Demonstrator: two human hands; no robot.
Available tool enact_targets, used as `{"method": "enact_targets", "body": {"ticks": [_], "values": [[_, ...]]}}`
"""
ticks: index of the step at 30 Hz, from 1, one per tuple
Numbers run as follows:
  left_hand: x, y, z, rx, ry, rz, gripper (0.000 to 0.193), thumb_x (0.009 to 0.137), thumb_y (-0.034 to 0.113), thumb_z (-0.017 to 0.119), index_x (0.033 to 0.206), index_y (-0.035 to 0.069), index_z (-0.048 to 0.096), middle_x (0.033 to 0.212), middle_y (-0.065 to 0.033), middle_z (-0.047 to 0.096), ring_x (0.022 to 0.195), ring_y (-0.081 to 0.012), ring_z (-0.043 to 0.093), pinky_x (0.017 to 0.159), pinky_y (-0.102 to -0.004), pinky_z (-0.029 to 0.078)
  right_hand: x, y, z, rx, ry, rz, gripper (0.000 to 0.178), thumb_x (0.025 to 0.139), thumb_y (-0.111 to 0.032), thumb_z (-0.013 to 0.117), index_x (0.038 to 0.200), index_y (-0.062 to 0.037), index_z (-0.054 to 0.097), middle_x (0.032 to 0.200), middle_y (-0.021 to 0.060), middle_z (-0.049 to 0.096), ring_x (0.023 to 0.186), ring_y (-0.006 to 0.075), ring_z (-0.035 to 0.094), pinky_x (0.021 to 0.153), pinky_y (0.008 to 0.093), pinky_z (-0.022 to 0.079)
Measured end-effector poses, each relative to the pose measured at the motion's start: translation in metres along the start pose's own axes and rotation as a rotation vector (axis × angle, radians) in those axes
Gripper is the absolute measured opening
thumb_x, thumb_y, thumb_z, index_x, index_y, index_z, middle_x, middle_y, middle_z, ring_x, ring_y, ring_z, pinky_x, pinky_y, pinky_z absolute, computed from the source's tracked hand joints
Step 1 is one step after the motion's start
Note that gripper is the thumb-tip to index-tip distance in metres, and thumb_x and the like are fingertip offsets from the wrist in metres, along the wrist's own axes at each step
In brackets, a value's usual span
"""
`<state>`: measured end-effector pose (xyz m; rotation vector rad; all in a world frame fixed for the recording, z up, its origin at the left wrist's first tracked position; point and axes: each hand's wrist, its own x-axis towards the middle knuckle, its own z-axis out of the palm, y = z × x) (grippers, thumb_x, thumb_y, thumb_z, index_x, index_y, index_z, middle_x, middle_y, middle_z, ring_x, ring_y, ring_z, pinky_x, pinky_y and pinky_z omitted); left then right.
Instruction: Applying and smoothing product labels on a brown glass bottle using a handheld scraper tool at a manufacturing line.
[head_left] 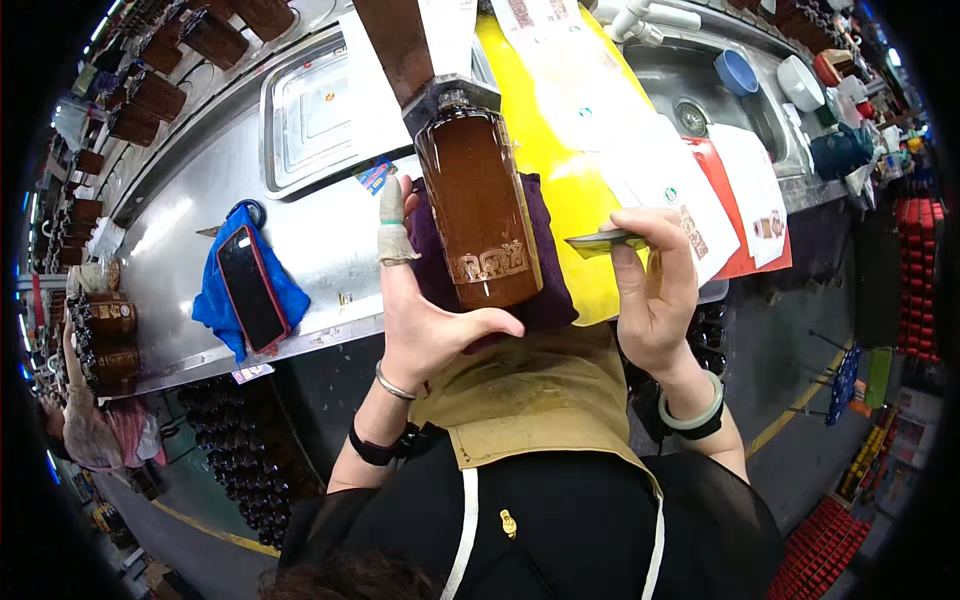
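Observation:
A brown glossy bottle (470, 200) lies on a dark purple folded cloth (545, 230), its base toward me and a pale decorative band near that base. My left hand (420, 310) is open, fingers stretched along the bottle's left side and thumb across just below its base; whether it touches the bottle I cannot tell. A beige wrap covers one of its fingers. To the right of the bottle, my right hand (655, 290) pinches a thin flat piece (603, 242), dark and yellowish, between thumb and fingers. Its exact kind is unclear.
A blue cloth (225, 290) with a phone (252, 290) on it lies left on the metal counter (165, 250). Yellow sheeting (590, 290) and printed white sheets (640, 165) cover the right. Beyond are a metal tray (310, 110) and a sink (690, 75).

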<state>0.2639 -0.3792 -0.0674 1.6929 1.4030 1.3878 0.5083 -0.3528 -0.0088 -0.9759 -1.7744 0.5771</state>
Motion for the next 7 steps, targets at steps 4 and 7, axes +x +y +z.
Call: {"method": "enact_targets", "body": {"ticks": [4,7], "values": [[0.033,-0.003,-0.006,-0.678,0.047,-0.384,0.106,0.093,0.05,0.077,0.164,-0.002,0.019,0.159,-0.0194,0.042,0.141,-0.0274,0.049,0.118,-0.0422,0.041,-0.013,0.003,-0.001,0.135,0.043,0.182,0.02,0.1,-0.001,0.054,0.12,0.0022,0.057,0.109,0.0118,0.056,0.099,0.0202,0.056,0.094,0.0315,0.044],[0.058,-0.016,-0.011,-0.618,-0.196,-0.679,0.097,0.097,0.03,0.077,0.164,-0.003,0.016,0.154,-0.0242,0.048,0.139,-0.0252,0.051,0.119,-0.0365,0.038,-0.026,0.009,-0.003,0.222,-0.041,0.262,0.048,0.098,-0.034,0.072,0.126,-0.0024,0.05,0.11,0.0103,0.051,0.101,0.018,0.048,0.095,0.0326,0.04]]}}
